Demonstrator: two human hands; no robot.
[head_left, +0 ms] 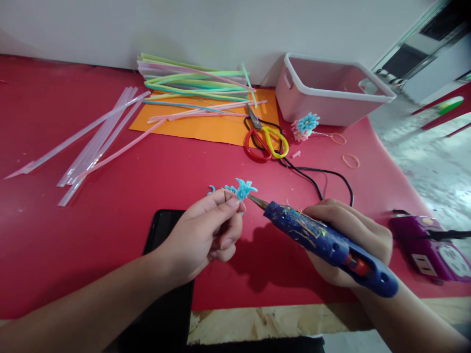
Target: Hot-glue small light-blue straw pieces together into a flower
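A small blue fuzzy flower piece (244, 189) is pinched between the thumb and forefinger of my left hand (206, 230). My right hand (349, 235) is wrapped round a dark blue glue gun (312, 235), whose metal tip points left and lies at or very near the flower piece's lower right side. Whether the tip touches it is hard to tell. Dried glue strands cling to the gun's front. Another bit of blue fuzzy stem (211, 189) shows just behind my left fingers. Under my left wrist lies a black phone-like slab (162, 230).
Red-and-yellow scissors (262, 137) and coloured fuzzy stems (198, 81) lie on orange paper (221, 137). Clear sticks (99, 132) are at left. Behind stands a pink bin (331, 100), near a finished-looking flower (307, 125). A black cord (324, 170) and purple power box (430, 245) are at right.
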